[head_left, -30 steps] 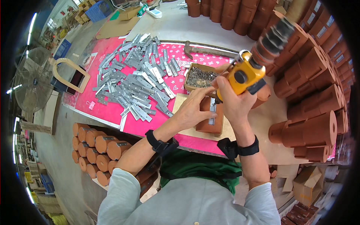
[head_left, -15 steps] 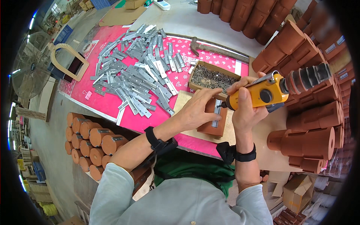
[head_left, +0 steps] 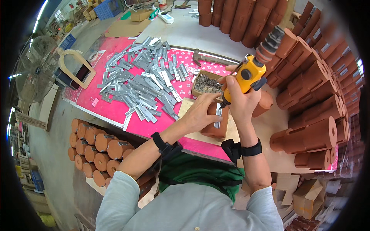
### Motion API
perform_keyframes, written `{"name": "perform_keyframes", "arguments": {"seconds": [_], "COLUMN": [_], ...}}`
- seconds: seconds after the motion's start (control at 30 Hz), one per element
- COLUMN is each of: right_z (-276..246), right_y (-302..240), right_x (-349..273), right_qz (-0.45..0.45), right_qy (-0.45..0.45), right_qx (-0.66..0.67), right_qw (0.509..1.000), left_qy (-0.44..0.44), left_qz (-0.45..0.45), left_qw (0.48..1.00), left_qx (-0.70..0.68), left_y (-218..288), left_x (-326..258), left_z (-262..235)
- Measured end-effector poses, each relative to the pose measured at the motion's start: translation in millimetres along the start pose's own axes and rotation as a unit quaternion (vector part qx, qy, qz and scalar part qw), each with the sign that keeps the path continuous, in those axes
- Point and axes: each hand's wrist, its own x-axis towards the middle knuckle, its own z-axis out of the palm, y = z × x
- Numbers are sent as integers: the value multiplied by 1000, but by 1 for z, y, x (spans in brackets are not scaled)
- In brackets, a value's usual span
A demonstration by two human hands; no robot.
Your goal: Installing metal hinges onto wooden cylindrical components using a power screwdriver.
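Observation:
My right hand grips a yellow power screwdriver, its tip pointing down at a terracotta-coloured block on a pale wooden board. A small metal bracket lies on top of that block. My left hand rests on the block and steadies the bracket beside the tool's tip. Just behind the hands stands a small box of screws.
Several grey metal brackets lie spread over a pink mat. Stacks of terracotta pots crowd the right side and back; more pots lie stacked at the lower left. A fan stands at far left.
The screwdriver has swung from tilted sideways to more upright, its tip coming down toward the bracket. My left hand stays on the block.

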Motion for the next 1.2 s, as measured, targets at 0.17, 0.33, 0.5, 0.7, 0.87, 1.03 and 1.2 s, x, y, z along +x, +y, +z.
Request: {"name": "perform_keyframes", "arguments": {"seconds": [0.17, 0.33, 0.5, 0.7, 0.87, 1.03, 1.2], "right_z": [-11, -27, -52, -58, -51, -52, -50], "right_y": [-30, -52, -48, -44, -43, -41, -43], "right_x": [3, -6, -14, -19, -20, -20, -21], "right_qz": [33, 19, 14, 38, 35, 45, 31], "right_qy": [1, 44, 14, 22, 14, 13, 18], "right_qx": [28, 25, -15, -29, -6, -11, -8], "right_qw": [999, 999, 1000, 999, 999, 999, 999], "left_qy": [85, -7, 70, 44, 57, 43, -109], "left_qz": [-49, 71, 215, -122, 177, 193, 275], "left_qw": [990, 787, 460, 617, 496, 515, 507], "left_qx": [-98, -613, -859, -776, -848, -834, -810], "left_y": [31, 171, 230, 243, 225, 217, 184], "left_x": [-3, -39, -42, -65, -52, -49, -50], "left_z": [-23, -58, -14, -56, -27, -22, -10]}}
